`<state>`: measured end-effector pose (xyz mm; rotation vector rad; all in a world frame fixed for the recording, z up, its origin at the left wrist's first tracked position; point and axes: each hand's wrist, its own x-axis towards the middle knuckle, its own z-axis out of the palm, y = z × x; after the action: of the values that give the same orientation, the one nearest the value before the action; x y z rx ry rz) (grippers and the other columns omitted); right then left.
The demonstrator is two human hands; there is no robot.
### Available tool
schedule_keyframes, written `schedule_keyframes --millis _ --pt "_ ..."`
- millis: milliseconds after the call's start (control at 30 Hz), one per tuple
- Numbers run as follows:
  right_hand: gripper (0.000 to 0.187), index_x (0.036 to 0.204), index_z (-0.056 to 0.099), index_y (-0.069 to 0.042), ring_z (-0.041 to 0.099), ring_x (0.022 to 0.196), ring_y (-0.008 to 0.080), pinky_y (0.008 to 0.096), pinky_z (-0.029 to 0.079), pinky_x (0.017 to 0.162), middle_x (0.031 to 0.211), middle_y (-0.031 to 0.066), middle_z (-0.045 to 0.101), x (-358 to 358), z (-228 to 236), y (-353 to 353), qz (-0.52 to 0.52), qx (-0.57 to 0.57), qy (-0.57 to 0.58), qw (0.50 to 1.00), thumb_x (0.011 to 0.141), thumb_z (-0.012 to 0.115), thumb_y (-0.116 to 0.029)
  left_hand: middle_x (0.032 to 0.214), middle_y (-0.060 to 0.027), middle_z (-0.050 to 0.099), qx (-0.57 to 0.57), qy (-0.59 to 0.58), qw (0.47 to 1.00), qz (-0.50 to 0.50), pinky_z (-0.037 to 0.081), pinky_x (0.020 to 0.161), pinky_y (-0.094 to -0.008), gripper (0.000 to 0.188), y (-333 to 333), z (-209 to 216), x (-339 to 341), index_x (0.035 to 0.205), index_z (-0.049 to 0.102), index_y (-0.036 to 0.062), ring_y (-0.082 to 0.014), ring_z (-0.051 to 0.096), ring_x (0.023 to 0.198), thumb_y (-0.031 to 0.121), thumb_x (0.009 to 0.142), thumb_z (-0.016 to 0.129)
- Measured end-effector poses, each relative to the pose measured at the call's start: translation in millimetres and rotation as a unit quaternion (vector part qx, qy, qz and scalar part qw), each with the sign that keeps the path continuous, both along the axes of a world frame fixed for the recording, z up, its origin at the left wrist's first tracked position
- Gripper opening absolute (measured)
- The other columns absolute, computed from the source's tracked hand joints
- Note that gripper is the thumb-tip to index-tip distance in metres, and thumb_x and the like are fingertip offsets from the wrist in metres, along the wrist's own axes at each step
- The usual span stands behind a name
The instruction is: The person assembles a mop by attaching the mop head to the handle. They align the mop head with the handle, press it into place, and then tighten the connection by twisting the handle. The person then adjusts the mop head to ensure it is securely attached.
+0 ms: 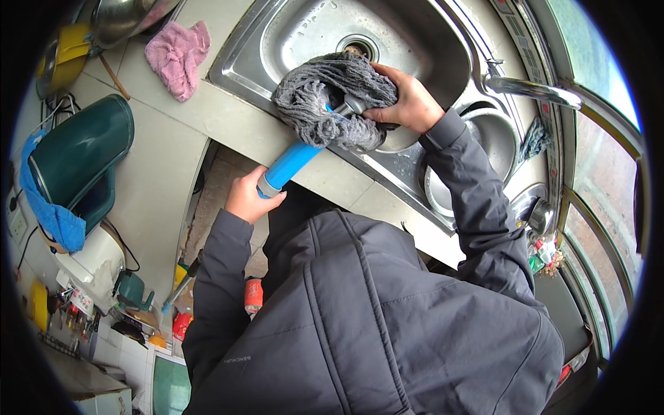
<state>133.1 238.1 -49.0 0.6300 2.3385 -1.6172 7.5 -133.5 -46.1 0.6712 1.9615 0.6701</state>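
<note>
Head view: grey mop head (297,97) at 12 o'clock, lying across the near rim of the steel sink (277,43), drain (358,50) at its 1 o'clock. Left hand (250,196), at the mop head's 7 to 8 o'clock, is curled closed round the grey-collared end of the blue handle (294,164), presumably to steady it at a slant. Right hand (409,104), at 3 o'clock, is partly closed, thumb and fingers against the strands, apparently gripping the bundle's edge; some fingertips hidden. Judged: two-point hold likely balances the floppy strands over the bowl. Pink cloth (178,59) lies crumpled on the tabletop (159,152), 9 to 10 o'clock, well apart.
</note>
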Motion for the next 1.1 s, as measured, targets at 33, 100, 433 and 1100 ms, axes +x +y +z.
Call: schedule_keyframes --millis 33,100,433,1100 --pt "0.093 0.143 0.049 0.007 0.063 0.121 0.0297 0.0355 0.047 0.106 0.129 0.0245 0.064 -1 1 2 -0.007 0.000 0.001 1.000 0.066 0.093 -0.019 0.085 -0.0186 0.072 -0.008 -0.002 1.000 -0.005 0.056 0.069 -0.0472 0.040 2 -1 0 0.101 0.064 0.0063 -0.0413 0.071 0.081 0.027 0.073 0.084" --pt "0.091 0.141 0.051 0.007 0.063 0.121 0.0300 0.0353 0.047 0.106 0.129 0.0232 0.064 -1 4 5 0.015 0.028 0.005 0.999 0.066 0.093 -0.020 0.085 -0.0194 0.072 -0.033 0.038 0.999 -0.002 0.056 0.070 -0.0485 0.037 6 4 5 0.102 0.063 0.0068 -0.0419 0.070 0.081 0.024 0.075 0.082" --pt "0.092 0.140 0.051 0.009 0.060 0.125 0.0293 0.0362 0.044 0.110 0.132 0.0227 0.062 -1 1 21 0.055 0.026 0.036 0.997 0.066 0.094 -0.024 0.084 -0.0201 0.070 -0.137 0.169 0.973 -0.076 0.054 0.067 -0.0516 0.038 28 54 15 0.105 0.056 0.0094 -0.0447 0.068 0.080 0.016 0.076 0.079" --pt "0.088 0.140 0.051 0.009 0.062 0.120 0.0264 0.0346 0.045 0.107 0.128 0.0208 0.066 6 -11 28 0.042 -0.078 -0.015 0.996 0.069 0.094 -0.023 0.083 -0.0200 0.070 -0.090 0.080 0.992 -0.027 0.054 0.067 -0.0496 0.033 24 21 19 0.103 0.060 0.0074 -0.0429 0.069 0.078 0.016 0.076 0.078"
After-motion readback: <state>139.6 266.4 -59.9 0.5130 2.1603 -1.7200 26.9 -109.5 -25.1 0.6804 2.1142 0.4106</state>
